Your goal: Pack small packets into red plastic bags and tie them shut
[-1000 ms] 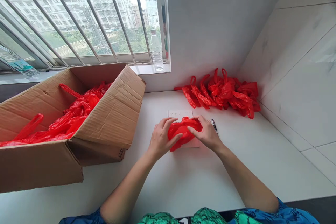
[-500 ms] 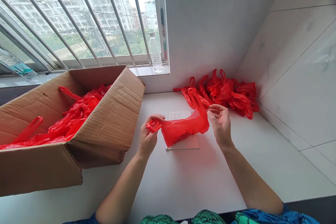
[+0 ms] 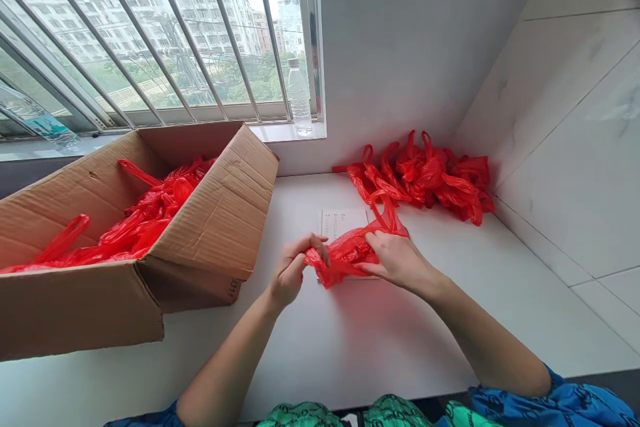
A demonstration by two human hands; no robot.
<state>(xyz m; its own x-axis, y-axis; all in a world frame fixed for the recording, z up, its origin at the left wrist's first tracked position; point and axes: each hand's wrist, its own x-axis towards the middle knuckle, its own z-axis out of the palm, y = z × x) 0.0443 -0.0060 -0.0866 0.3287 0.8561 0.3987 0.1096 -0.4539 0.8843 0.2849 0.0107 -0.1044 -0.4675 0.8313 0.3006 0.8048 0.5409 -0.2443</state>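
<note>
A red plastic bag (image 3: 350, 247) is stretched between my two hands, above a white sheet with printed marks (image 3: 343, 219) on the table. My left hand (image 3: 296, 267) is closed on the bag's left end. At its right part, my right hand (image 3: 397, 257) grips the thin plastic between thumb and fingers; some fingertips are hidden. A loop handle of the bag stands up beyond my right hand. Behind it lies a pile of red plastic bags (image 3: 430, 173) against the wall.
At the left, an open cardboard box (image 3: 210, 213) holds many crumpled red bags (image 3: 155, 213). A clear water bottle (image 3: 299, 100) stands on the windowsill, and another bottle (image 3: 47, 127) lies at the far left. A tiled wall (image 3: 575, 147) bounds the white table (image 3: 360, 347) on the right.
My right hand has moved left and taken hold of the bag, having been apart from it at its right side. The bag has sunk lower and bunched up. My left hand has shifted slightly right.
</note>
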